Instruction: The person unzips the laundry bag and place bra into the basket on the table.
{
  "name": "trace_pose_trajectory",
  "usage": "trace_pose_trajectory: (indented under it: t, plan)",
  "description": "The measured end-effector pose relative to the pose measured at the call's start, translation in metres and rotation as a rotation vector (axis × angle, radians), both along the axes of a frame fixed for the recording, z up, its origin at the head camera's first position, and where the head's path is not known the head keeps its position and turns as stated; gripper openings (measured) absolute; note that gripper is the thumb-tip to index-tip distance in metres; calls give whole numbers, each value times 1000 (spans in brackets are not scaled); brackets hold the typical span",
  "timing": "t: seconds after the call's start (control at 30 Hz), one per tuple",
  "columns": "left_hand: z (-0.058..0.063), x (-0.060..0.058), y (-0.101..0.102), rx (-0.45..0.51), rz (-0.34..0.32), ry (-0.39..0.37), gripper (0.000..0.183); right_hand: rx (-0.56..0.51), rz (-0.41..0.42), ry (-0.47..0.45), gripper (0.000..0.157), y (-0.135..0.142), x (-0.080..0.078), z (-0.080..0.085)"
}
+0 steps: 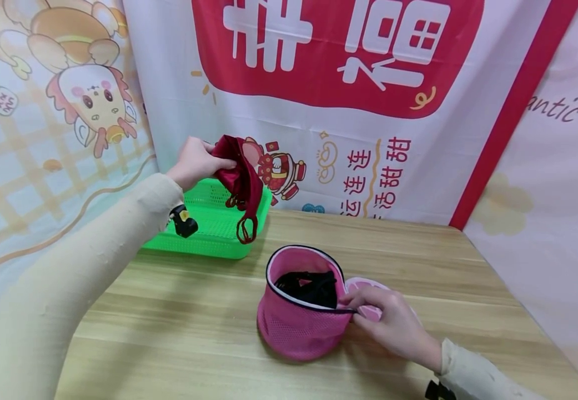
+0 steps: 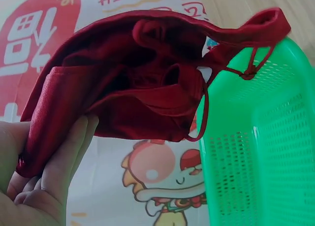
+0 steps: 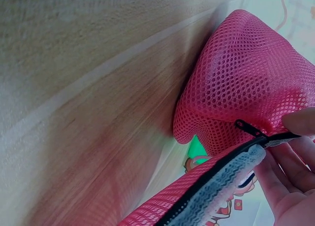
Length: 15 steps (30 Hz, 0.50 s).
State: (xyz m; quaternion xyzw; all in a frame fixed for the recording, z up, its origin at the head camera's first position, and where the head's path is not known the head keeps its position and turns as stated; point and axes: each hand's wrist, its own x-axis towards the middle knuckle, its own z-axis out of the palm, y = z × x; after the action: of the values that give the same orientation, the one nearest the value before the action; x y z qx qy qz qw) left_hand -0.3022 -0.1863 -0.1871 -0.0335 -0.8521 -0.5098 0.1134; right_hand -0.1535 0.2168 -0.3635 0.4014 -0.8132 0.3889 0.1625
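In the head view my left hand (image 1: 201, 161) holds up a dark red satin garment (image 1: 241, 172) with thin cord loops dangling from it. Thumb and fingers pinch one folded edge of this cloth (image 2: 142, 83) in the left wrist view. On the table stands a round pink mesh laundry bag (image 1: 303, 330), its zippered top open, with a black strappy item (image 1: 313, 286) inside. My right hand (image 1: 396, 322) pinches the bag's rim at the lid side. The black zipper pull (image 3: 250, 128) shows close to its fingertips in the right wrist view.
A green plastic basket (image 1: 214, 244) sits at the back left, below the raised cloth. The bag's pink lid (image 1: 368, 286) lies folded out to the right, partly behind my right hand. Printed cloth hangings (image 1: 368, 122) enclose the wooden table (image 1: 194, 333).
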Motion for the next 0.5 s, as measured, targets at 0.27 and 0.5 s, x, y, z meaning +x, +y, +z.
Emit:
trace_pose_trajectory:
  t: [0.27,0.5]
  plan:
    - [-11,-12,-19,-11,81,57,42,-17,25,47,36,2,-3,-6]
    - [-12,-12,-26,-55,160,52,43,-16,32,50,36,2,-1,-3]
